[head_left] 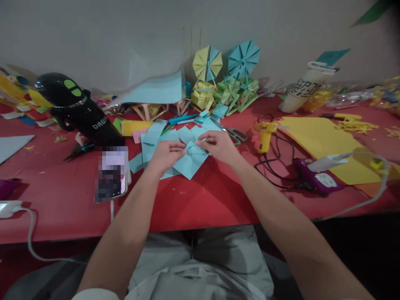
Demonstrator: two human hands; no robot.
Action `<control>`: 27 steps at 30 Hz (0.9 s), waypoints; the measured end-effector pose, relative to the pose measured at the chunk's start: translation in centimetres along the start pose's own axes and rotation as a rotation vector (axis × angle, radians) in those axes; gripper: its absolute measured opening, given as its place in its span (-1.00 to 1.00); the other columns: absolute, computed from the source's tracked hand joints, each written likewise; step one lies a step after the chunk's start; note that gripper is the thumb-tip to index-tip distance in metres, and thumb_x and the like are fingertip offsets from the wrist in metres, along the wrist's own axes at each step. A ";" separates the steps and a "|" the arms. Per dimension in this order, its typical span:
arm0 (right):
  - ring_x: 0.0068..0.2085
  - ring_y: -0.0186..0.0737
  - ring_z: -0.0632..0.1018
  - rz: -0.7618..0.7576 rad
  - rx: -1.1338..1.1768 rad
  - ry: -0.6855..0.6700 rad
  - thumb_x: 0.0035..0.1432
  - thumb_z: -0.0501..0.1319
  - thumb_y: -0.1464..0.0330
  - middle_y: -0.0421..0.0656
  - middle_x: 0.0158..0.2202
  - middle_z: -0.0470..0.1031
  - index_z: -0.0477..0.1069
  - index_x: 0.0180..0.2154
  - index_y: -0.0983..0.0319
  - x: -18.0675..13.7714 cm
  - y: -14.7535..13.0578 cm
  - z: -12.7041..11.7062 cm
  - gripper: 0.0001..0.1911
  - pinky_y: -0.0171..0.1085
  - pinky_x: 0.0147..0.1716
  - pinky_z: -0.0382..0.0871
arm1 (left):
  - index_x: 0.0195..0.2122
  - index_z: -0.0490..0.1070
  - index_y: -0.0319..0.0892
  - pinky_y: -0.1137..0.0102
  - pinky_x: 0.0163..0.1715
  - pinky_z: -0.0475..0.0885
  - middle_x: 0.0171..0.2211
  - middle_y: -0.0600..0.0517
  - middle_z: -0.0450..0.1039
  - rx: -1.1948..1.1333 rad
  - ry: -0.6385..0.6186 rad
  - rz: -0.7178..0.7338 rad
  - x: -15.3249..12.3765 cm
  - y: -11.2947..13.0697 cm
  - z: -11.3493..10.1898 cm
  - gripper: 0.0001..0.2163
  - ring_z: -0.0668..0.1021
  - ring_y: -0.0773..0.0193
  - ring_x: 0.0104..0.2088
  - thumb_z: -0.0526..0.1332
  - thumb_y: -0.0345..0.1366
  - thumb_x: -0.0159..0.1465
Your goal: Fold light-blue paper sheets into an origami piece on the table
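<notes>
A square of light blue paper (191, 163), creased and partly folded at its upper corner, lies between my two hands above the red table. My left hand (168, 155) pinches its left edge between thumb and fingers. On the other side, my right hand (217, 143) grips the upper right part of the same paper with bent fingers. More light blue paper sheets (151, 141) lie spread beneath and behind my hands. Scissors (237, 135) with grey handles rest just beyond my right hand.
A phone (125, 177) and a black bottle (84, 110) stand to the left. A yellow glue gun (265, 135), its black cord and a purple power strip (318, 177) occupy the right, by yellow paper (308, 139). Folded paper models (208, 91) line the back near a white cup (301, 89).
</notes>
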State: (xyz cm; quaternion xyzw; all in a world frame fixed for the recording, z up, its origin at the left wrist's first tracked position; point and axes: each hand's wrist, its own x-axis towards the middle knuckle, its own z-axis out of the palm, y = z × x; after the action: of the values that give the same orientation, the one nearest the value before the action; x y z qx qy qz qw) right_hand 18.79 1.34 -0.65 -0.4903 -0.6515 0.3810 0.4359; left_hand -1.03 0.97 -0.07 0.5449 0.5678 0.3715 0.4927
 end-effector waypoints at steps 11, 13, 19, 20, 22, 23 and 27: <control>-0.47 -0.25 0.54 0.228 0.220 -0.105 -0.17 0.47 0.10 -0.14 -0.54 0.50 0.51 -0.48 0.27 0.0 -0.4 -0.7 -0.63 -0.26 -0.45 0.54 | -0.29 0.58 -0.25 0.27 -0.21 0.47 -0.37 -0.08 0.58 -0.152 0.059 0.036 0.6 -0.5 -0.1 -0.68 0.59 0.18 -0.30 0.45 -0.29 -0.10; -0.47 -0.26 0.54 0.238 0.233 -0.095 -0.18 0.48 0.12 -0.14 -0.54 0.50 0.51 -0.48 0.28 0.1 -0.5 -0.7 -0.63 -0.27 -0.45 0.54 | -0.29 0.58 -0.25 0.27 -0.20 0.47 -0.36 -0.09 0.59 -0.153 0.064 0.039 0.7 -0.6 -0.1 -0.68 0.59 0.18 -0.30 0.45 -0.29 -0.10; -0.49 -0.25 0.56 0.222 0.221 -0.105 -0.10 0.44 0.13 -0.13 -0.53 0.52 0.49 -0.48 0.27 0.1 -0.6 -0.6 -0.66 -0.23 -0.45 0.55 | -0.30 0.58 -0.24 0.25 -0.19 0.47 -0.37 -0.08 0.59 -0.152 0.066 0.026 0.7 -0.5 -0.1 -0.68 0.59 0.17 -0.31 0.46 -0.30 -0.12; -0.50 -0.26 0.55 0.212 0.214 -0.104 -0.08 0.44 0.13 -0.13 -0.54 0.51 0.49 -0.48 0.27 0.2 -0.5 -0.6 -0.66 -0.23 -0.45 0.55 | -0.31 0.57 -0.24 0.25 -0.20 0.47 -0.38 -0.08 0.58 -0.157 0.066 0.021 0.7 -0.4 -0.1 -0.68 0.58 0.17 -0.31 0.46 -0.30 -0.13; -0.53 -0.27 0.54 0.180 0.195 -0.093 -0.07 0.42 0.12 -0.14 -0.57 0.50 0.47 -0.49 0.27 0.2 -0.5 -0.5 -0.66 -0.24 -0.47 0.54 | -0.33 0.57 -0.24 0.27 -0.22 0.46 -0.39 -0.07 0.57 -0.175 0.066 0.010 0.7 -0.2 -0.1 -0.69 0.57 0.18 -0.32 0.46 -0.31 -0.14; -0.53 -0.27 0.53 0.162 0.187 -0.086 -0.06 0.42 0.12 -0.15 -0.58 0.49 0.46 -0.49 0.26 0.2 -0.4 -0.5 -0.66 -0.25 -0.48 0.53 | -0.33 0.57 -0.24 0.27 -0.23 0.45 -0.40 -0.06 0.57 -0.185 0.064 0.003 0.6 -0.2 -0.1 -0.69 0.57 0.19 -0.33 0.46 -0.32 -0.15; -0.53 -0.26 0.54 0.118 0.160 -0.091 -0.07 0.40 0.06 -0.17 -0.58 0.48 0.45 -0.48 0.25 0.1 -0.4 -0.4 -0.62 -0.26 -0.52 0.50 | -0.32 0.57 -0.21 0.33 -0.31 0.41 -0.42 -0.01 0.55 -0.202 0.047 -0.022 0.5 0.1 0.1 -0.69 0.54 0.24 -0.38 0.43 -0.34 -0.15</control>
State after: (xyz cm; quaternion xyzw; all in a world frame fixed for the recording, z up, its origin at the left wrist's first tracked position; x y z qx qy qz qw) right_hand 19.01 1.42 -0.17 -0.4736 -0.6084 0.4784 0.4204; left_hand -0.85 1.42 -0.08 0.4771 0.5451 0.4341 0.5356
